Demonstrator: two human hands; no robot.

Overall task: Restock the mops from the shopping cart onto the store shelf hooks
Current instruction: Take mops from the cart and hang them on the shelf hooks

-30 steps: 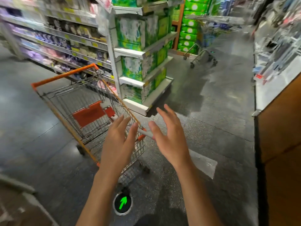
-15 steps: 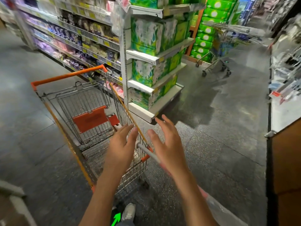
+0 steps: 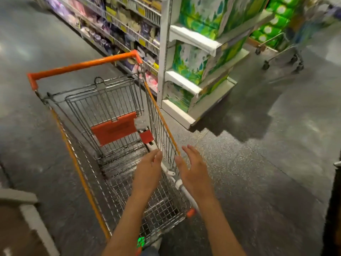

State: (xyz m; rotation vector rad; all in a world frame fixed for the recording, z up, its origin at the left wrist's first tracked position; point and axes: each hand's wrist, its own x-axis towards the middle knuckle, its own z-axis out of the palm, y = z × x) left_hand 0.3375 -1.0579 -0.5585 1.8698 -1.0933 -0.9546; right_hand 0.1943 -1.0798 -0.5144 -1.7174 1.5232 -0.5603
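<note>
A wire shopping cart (image 3: 86, 182) with orange trim and an orange handle stands on the grey floor in front of me. One mop (image 3: 170, 174) lies in it, its white pole slanting over the cart's near right corner and its red and grey head (image 3: 144, 133) down by the orange child-seat flap. My left hand (image 3: 148, 172) hovers over the basket with fingers straight, just left of the pole. On the other side of the pole, my right hand (image 3: 195, 172) is spread flat. Neither hand holds anything.
A white end-cap shelf (image 3: 195, 38) stacked with green tissue packs stands right of the cart. A long aisle shelf (image 3: 120, 32) of packaged goods runs back left. Another cart (image 3: 282, 52) stands far right. A dark counter edge (image 3: 334, 200) lines the right border.
I have stepped closer to the cart and now look more steeply down into it. Both hands have come nearer the mop pole, staying spread on either side of it.
</note>
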